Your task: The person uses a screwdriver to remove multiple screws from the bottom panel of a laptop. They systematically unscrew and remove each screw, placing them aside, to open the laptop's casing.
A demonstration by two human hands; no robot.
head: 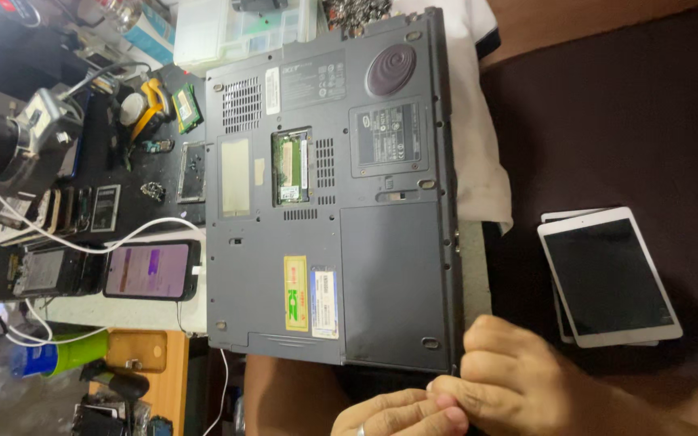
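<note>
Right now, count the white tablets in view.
2. One white tablet lies face up on the dark surface right of the laptop; a second tablet sits under it, only its edges showing. More may be hidden beneath.

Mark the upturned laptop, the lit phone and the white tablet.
upturned laptop [381,266]: head view, bare grey base panel.
lit phone [149,270]: head view, middle of its glowing screen.
white tablet [607,276]: head view, centre of its dark screen.

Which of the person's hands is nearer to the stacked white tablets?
The right hand. It lies at the laptop's lower corner, just left of and below the white tablets. The left hand sits farther left, at the bottom edge of the picture.
</note>
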